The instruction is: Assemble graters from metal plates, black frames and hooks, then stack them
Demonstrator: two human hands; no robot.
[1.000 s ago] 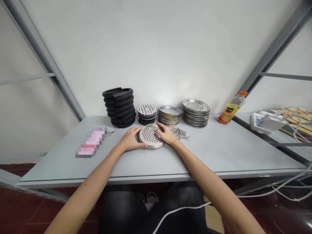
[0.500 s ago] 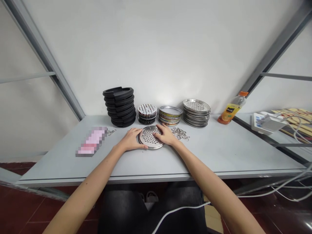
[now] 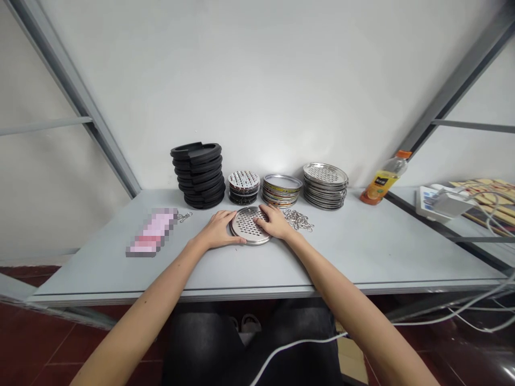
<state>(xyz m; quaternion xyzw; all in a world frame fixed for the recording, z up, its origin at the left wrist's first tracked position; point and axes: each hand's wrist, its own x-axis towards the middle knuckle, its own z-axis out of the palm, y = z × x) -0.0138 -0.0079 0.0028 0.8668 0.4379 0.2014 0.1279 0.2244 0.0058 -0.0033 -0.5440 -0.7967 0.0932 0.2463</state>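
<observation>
Two bare hands lie on one perforated steel disc [image 3: 249, 225], which sits flat on a grey table [image 3: 362, 262] between them. The left hand [image 3: 219, 229] touches the disc's left rim, and the right hand [image 3: 276, 222] lies over its right side. The fingers of both are slightly spread and gently curved; whether they grip, you cannot tell. Four stacks stand in a row behind: black rings [image 3: 199, 174], small patterned discs [image 3: 243, 187], rimmed lids [image 3: 281, 190] and steel discs [image 3: 325, 185]. Loose metal rings [image 3: 298, 220] lie just beside the right hand. One juice bottle [image 3: 382, 179] stands farther right.
</observation>
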